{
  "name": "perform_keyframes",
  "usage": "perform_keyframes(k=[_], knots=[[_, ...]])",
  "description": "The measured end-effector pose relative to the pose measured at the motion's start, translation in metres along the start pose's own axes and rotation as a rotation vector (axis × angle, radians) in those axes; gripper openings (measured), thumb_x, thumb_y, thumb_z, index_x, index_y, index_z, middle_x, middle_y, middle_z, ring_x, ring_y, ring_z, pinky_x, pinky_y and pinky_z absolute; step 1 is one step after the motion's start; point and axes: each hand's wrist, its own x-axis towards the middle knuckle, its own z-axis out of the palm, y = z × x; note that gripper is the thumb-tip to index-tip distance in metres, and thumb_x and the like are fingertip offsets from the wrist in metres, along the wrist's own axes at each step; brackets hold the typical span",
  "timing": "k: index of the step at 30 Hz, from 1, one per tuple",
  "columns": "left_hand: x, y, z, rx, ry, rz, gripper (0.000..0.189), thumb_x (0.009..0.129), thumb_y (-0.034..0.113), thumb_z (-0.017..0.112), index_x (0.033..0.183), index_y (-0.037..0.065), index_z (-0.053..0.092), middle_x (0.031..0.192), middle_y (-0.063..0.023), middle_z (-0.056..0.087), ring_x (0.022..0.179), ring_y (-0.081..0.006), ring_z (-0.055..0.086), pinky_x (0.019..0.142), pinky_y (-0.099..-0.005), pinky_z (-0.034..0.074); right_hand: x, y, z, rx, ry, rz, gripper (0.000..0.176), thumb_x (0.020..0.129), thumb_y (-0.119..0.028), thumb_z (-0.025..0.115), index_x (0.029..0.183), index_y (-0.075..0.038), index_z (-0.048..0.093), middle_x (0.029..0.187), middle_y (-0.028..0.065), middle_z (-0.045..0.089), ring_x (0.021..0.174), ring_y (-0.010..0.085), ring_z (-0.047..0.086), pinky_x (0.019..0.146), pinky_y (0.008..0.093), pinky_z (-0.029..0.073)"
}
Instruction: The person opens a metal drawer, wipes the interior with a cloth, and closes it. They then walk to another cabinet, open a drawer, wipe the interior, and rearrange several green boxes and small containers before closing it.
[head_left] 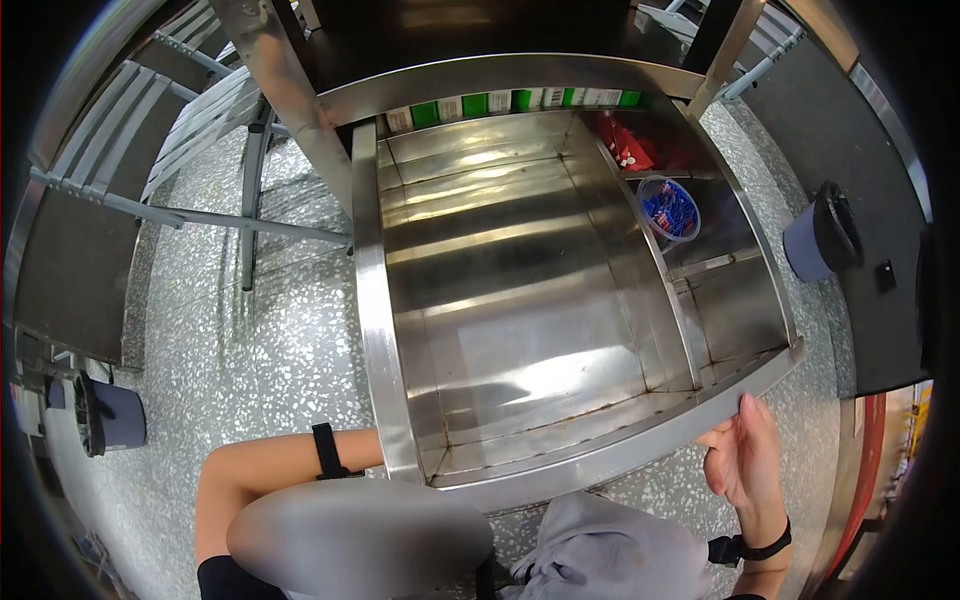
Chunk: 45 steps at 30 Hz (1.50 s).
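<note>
A wide stainless steel drawer (376, 300) is pulled out in front of me. My right hand (743, 455) is at its front right corner, closed on the front edge, thumb up against the metal and fingers curled below. My left forearm (270, 455), with a black strap, reaches under the drawer's left side; the drawer hides that hand. A row of green and white boxes (474, 105) lines the back. In the narrow right-hand compartments lie a red packet (625, 145) and a clear round tub (670, 208) holding many small blue and red pieces.
The drawer slides from a metal table (500, 75). Folding slatted chairs (110, 130) stand on the left. A grey bin with a black liner (115, 415) is at lower left, another bin (810, 250) at right. The floor is speckled terrazzo (270, 350).
</note>
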Motion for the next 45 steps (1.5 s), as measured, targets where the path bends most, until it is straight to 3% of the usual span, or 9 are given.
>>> perform_keyframes(k=[13,21,25,32,34,37,42,45], knots=[[0.003,-0.008,0.02,-0.086,0.042,0.008,0.057,0.061,0.012,0.068,0.115,0.005,0.048,0.105,-0.0132,0.05,0.095,-0.0261,0.052,0.085,-0.0343,0.043,-0.034,-0.002,-0.026,0.045,-0.072,0.095,0.042,0.093,-0.019,0.044,0.117,0.013,0.035,0.109,0.0326,0.051,0.097,0.0469,0.055,0.041,0.0428,0.055],[-0.012,-0.016,0.004,-0.162,0.11,-0.098,0.056,0.061,0.009,0.068,0.114,0.005,0.049,0.105,-0.0133,0.052,0.097,-0.0254,0.053,0.086,-0.0343,0.043,-0.053,0.002,-0.043,0.015,-0.122,0.111,0.041,0.092,-0.017,0.045,0.123,0.007,0.033,0.116,0.0309,0.047,0.096,0.0451,0.056,0.057,0.0531,0.056],[-0.052,-0.025,-0.038,-0.303,0.297,-0.28,0.056,0.061,0.008,0.067,0.114,0.005,0.049,0.105,-0.0134,0.052,0.097,-0.025,0.053,0.086,-0.0343,0.043,-0.056,0.001,-0.063,-0.006,-0.161,0.158,0.046,0.09,-0.019,0.049,0.125,0.005,0.031,0.117,0.0298,0.047,0.094,0.0414,0.058,0.061,0.0563,0.055],[-0.145,0.0,-0.122,-0.42,0.613,-0.728,0.053,0.063,0.002,0.062,0.114,0.003,0.048,0.11,-0.0137,0.053,0.103,-0.024,0.052,0.09,-0.0323,0.041,-0.051,-0.002,-0.061,-0.028,0.071,0.01,0.055,0.088,-0.034,0.05,0.118,0.01,0.036,0.104,0.0267,0.055,0.082,0.037,0.062,0.056,0.0475,0.056],[-0.172,0.009,-0.136,-0.332,0.723,-0.681,0.051,0.066,-0.001,0.059,0.116,0.001,0.046,0.106,-0.0087,0.053,0.1,-0.0151,0.051,0.087,-0.0263,0.041,-0.047,-0.005,-0.053,-0.11,0.107,-0.019,0.055,0.088,-0.035,0.05,0.115,0.012,0.039,0.095,0.0263,0.058,0.074,0.0356,0.063,0.054,0.0432,0.056],[-0.194,0.032,-0.158,-0.288,0.926,-0.659,0.05,0.069,-0.001,0.059,0.117,0.001,0.046,0.107,-0.0077,0.052,0.1,-0.0154,0.051,0.088,-0.0262,0.04,-0.041,-0.008,-0.047,-0.252,0.001,-0.048,0.052,0.086,-0.035,0.052,0.105,0.013,0.044,0.081,0.0255,0.061,0.062,0.0338,0.063,0.05,0.0381,0.054],[-0.199,0.081,-0.202,-0.031,1.229,-0.569,0.046,0.075,-0.003,0.056,0.12,0.002,0.046,0.11,-0.0067,0.052,0.102,-0.0141,0.051,0.089,-0.0253,0.04,-0.045,-0.007,-0.043,-0.273,0.03,-0.057,0.051,0.084,-0.036,0.054,0.093,0.014,0.049,0.067,0.0233,0.06,0.054,0.0317,0.062,0.048,0.0358,0.052],[-0.197,0.096,-0.218,-0.023,1.481,-0.492,0.057,0.077,0.006,0.062,0.13,0.006,0.039,0.122,-0.012,0.05,0.112,-0.0211,0.051,0.096,-0.0342,0.042,-0.045,-0.011,-0.043,-0.298,0.012,-0.039,0.052,0.083,-0.037,0.055,0.092,0.014,0.049,0.065,0.0226,0.06,0.053,0.0311,0.062,0.048,0.0366,0.052]])
